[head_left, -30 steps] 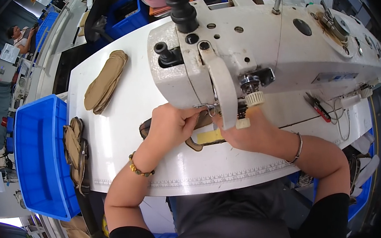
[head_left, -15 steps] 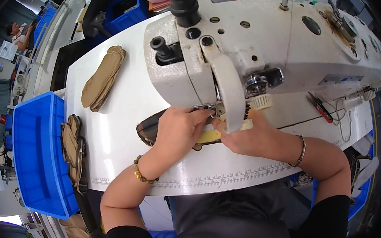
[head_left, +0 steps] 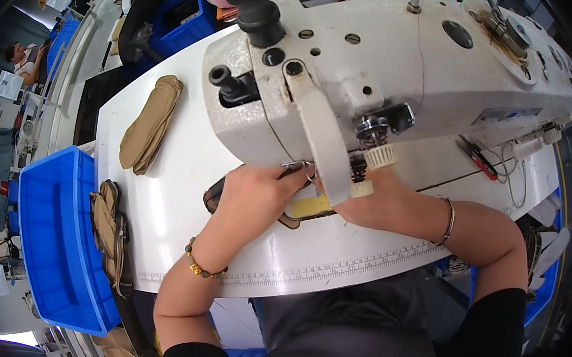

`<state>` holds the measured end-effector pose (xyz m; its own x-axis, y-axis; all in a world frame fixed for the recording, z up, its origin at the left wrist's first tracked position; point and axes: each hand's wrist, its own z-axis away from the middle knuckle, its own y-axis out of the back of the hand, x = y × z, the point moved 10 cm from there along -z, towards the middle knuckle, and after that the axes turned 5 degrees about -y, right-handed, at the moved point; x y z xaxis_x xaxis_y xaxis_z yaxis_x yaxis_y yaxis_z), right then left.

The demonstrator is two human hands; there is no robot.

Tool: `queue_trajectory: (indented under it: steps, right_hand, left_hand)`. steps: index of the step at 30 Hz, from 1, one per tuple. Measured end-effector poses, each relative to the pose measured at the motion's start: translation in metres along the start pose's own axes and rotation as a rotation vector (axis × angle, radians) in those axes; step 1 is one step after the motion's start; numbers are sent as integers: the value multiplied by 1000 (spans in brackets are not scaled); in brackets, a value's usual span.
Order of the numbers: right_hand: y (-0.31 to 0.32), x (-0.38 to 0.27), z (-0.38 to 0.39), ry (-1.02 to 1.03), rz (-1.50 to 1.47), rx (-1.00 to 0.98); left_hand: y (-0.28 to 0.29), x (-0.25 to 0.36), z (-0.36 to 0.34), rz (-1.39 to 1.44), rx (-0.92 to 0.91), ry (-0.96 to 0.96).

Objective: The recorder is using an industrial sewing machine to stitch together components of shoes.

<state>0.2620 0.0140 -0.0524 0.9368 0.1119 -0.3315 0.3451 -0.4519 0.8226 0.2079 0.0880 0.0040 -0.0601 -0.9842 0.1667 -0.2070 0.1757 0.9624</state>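
A white sewing machine (head_left: pixel 429 70) stands over the worktable, a dark brown-edged fabric piece (head_left: pixel 217 190) under its needle area. My left hand (head_left: pixel 260 199) pinches this piece just left of the presser foot (head_left: pixel 302 166), its fingertips close to the metal. My right hand (head_left: pixel 373 200) is curled at the right of the foot, behind the white lever (head_left: pixel 324 139); its fingertips are partly hidden, so what they grip cannot be made out. A yellow strip (head_left: pixel 309 206) on the machine bed shows between my hands.
Tan fabric pieces (head_left: pixel 149 123) lie stacked at the upper left. Folded pieces (head_left: pixel 110 234) sit beside a blue bin (head_left: pixel 53 244). Red-handled snips (head_left: pixel 478 160) rest on the right of the white table (head_left: pixel 297 276). A seated person (head_left: pixel 30 66) is in the far upper left.
Both hands stay at the needle area with small shifts of the fingers and wrists. The whole view has shifted slightly, so the machine appears a little further left.
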Motion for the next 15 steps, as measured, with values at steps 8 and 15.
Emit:
queue_trajectory:
  steps: [8, 15]
  right_hand:
    - [7, -5, -3, 10, 56, -15]
    - [2, 9, 0, -128, -23, -49]
  left_hand:
    - [-4, -5, -1, 39, 39, 77]
    - [-10, -4, -3, 20, -4, 125]
